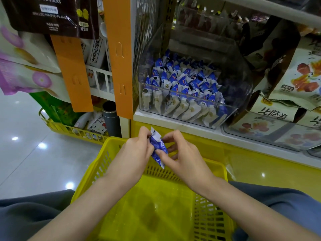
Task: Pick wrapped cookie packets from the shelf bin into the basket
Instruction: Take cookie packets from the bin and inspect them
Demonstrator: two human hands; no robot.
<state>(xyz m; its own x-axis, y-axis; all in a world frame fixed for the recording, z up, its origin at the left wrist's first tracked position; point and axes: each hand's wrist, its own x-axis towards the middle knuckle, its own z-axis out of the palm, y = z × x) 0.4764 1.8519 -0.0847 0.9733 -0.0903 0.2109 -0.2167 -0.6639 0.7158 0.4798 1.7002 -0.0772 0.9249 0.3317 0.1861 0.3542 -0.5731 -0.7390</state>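
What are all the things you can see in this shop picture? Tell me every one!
held cookie packet: one, blue and white, above the basket, between both hands
binned cookie packets: many, blue and white, inside the shelf bin
shelf bin: one, clear, centre of view, beyond the hands
basket: one, yellow, under the hands
floor basket: one, yellow, lower left, holding snacks
orange strips: two, orange, hanging left of the bin
potato sticks bag: one, dark brown, top left
snack bags: several, cream with red pictures, right of the bin
left hand: one, pinches the packet's top
right hand: one, grips the packet's middle
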